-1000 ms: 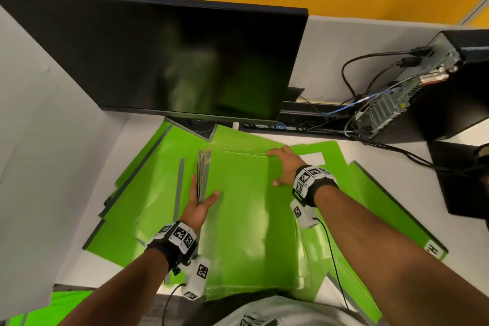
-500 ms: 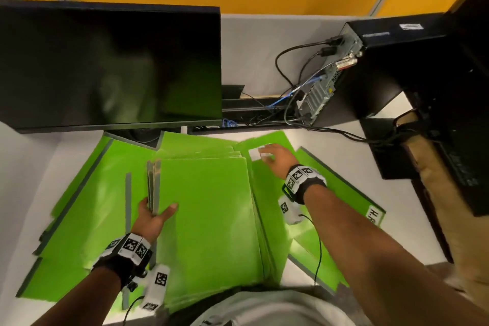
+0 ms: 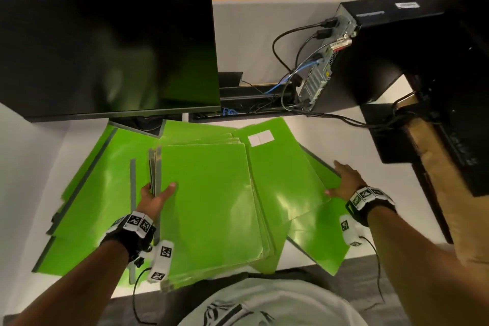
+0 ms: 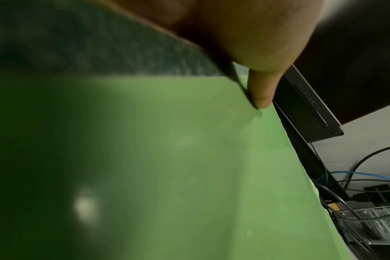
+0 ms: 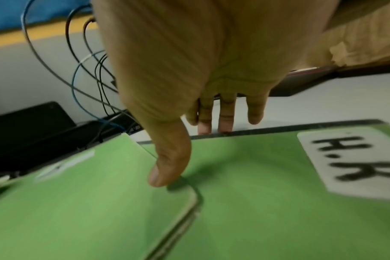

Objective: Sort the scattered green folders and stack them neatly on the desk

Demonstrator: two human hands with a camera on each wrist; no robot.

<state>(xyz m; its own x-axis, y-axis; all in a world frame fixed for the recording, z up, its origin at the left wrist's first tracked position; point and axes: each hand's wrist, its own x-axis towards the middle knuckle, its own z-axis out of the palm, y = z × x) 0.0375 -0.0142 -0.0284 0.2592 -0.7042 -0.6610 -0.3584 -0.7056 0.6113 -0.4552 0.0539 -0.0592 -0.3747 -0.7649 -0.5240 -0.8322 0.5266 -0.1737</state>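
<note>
A stack of green folders [image 3: 211,201] lies in the middle of the white desk [image 3: 383,161]. My left hand [image 3: 156,192] holds the stack at its grey spines, with fingers behind the spines and the thumb [image 4: 262,98] pressing on the top cover [image 4: 189,158]. To the right lies a green folder with a white label [image 3: 285,174], over another marked "H.R" [image 5: 278,202]. My right hand [image 3: 344,180] hovers there with straight fingers [image 5: 225,121] reaching that lower folder's dark edge. Its thumb [image 5: 167,167] touches the upper folder's corner.
More green folders [image 3: 92,193] lie spread at the left, under and beside the stack. A dark monitor [image 3: 105,55] stands at the back left. A black computer tower [image 3: 370,55] with cables [image 3: 288,79] stands at the back right. The stack overhangs the desk's front edge.
My right hand has left the white label at the back and come right and toward me, to the folders' right edge. The left hand stays at the spines.
</note>
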